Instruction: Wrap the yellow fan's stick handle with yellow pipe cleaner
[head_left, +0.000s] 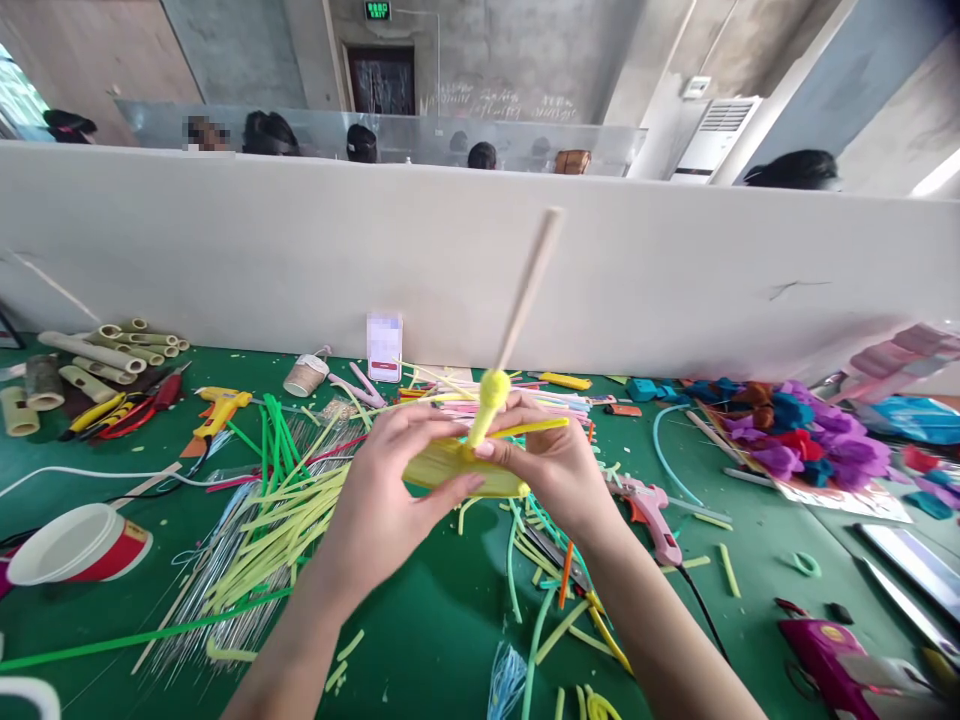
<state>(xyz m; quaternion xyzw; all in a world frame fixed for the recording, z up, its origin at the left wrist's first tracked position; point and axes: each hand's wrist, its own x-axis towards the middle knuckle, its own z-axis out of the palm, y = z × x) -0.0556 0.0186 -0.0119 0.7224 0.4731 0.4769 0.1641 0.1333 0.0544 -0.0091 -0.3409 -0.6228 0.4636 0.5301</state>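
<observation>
Above the table's middle, a yellow craft piece (pixel 442 468) with a flat, wide body is gripped between both hands. A pale wooden stick (pixel 528 288) slants up out of its fuzzy, round yellow knob (pixel 495 386). My left hand (pixel 379 495) has its fingers closed on the left side of the flat body, thumb along the lower edge. My right hand (pixel 561 472) pinches the base of the knob's stem, and a short yellow strip (pixel 536 427) lies across its fingers. The fingers behind the piece are partly hidden.
Yellow-green pipe cleaners (pixel 289 530) lie in a heap on the left, near a yellow glue gun (pixel 219 410) and a paper cup (pixel 82 545). On the right are a pink glue gun (pixel 651 512) and purple flowers (pixel 847 440). A white partition (pixel 225 250) stands behind.
</observation>
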